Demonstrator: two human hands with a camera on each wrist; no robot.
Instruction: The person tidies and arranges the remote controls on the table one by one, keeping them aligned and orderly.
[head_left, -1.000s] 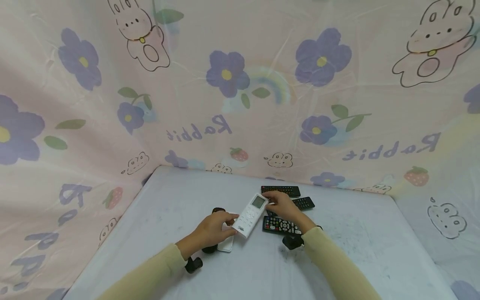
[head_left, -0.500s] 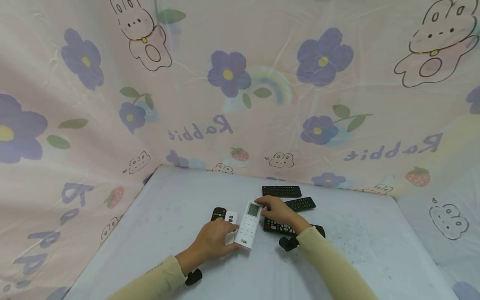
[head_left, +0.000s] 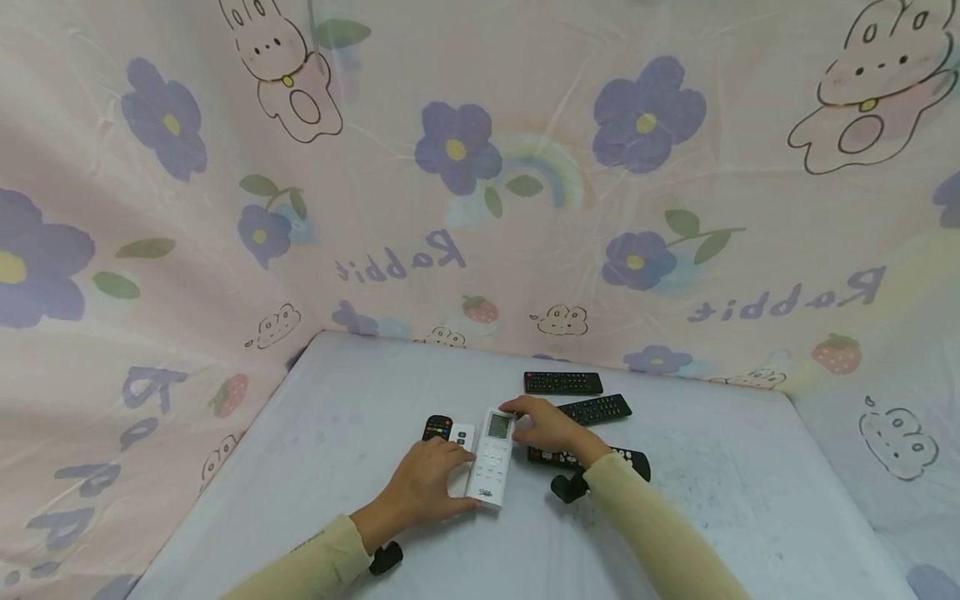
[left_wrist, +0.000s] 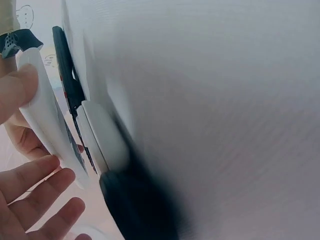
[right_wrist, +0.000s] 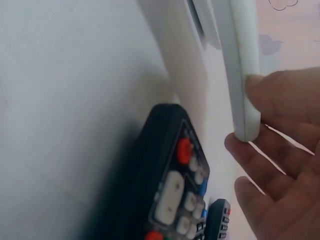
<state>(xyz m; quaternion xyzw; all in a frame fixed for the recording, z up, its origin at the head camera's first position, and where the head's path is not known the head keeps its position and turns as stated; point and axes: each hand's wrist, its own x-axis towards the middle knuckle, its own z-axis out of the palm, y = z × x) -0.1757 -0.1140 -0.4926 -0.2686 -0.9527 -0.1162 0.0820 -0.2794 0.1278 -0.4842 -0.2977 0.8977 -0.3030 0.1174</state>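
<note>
A white remote control (head_left: 491, 458) with a small grey screen hangs low over the table, held by both hands. My left hand (head_left: 423, 479) holds its lower end, thumb at the near corner and fingers along the left edge. At the screen end, my right hand (head_left: 551, 427) pinches the remote. From the right wrist, the thumb presses the white remote's side (right_wrist: 242, 75) and the fingertips are at its end. Under the left hand lie a black remote (head_left: 437, 427) and another white remote (head_left: 462, 435), both partly hidden.
To the right lie a black remote (head_left: 562, 382) at the back, a second black remote (head_left: 603, 408) set askew, and a third black remote (head_left: 636, 463) partly under the right wrist. A printed curtain (head_left: 525, 233) walls off the white table (head_left: 360, 383) at the back and sides.
Both hands have brought the white remote nearer and slightly left, turning it from slanted to almost upright in the head view. The black and white remotes on the left show more.
</note>
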